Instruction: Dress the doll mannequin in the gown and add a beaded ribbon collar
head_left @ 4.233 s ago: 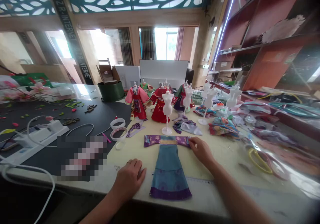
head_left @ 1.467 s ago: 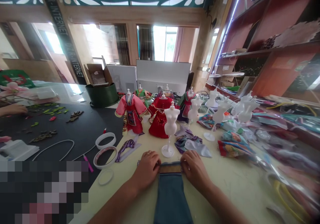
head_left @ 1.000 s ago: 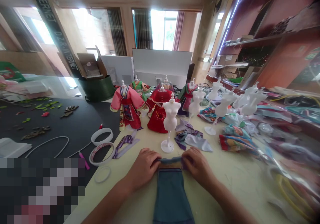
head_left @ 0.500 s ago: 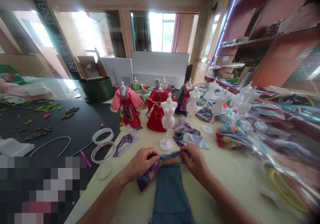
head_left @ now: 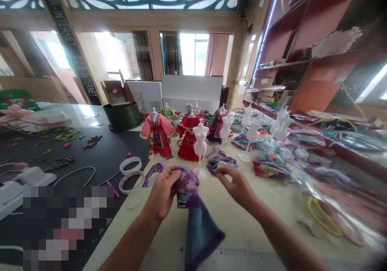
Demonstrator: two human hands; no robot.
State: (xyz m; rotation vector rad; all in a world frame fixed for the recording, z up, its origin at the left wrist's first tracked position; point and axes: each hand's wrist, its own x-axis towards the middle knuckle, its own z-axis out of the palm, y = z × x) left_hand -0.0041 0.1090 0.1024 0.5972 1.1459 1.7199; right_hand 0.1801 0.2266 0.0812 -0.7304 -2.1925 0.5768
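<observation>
My left hand [head_left: 165,188] is closed on the upper part of a small doll dress [head_left: 203,222], lifted in front of me. Purple flowered cloth with a beaded trim bunches by the fingers, and the blue skirt hangs below with a purple hem. To the right, apart from the dress, my right hand [head_left: 234,182] has its fingers drawn together, with nothing visible in them. Just beyond the hands stands a bare white mini mannequin [head_left: 200,140] on a round base. Purple patterned cloth pieces [head_left: 220,160] lie behind my right hand.
Dressed mini mannequins, including one in a pink robe [head_left: 157,132] and one in a red dress [head_left: 188,142], stand behind. Several bare white ones are at right. Tape rolls [head_left: 130,180] lie left, a yellow ring [head_left: 322,214] right, a ruler [head_left: 236,259] along the front.
The dress has been raised off the table and turned in my left hand, its skirt swinging right. My right hand has let go of its top edge. The view has tilted up.
</observation>
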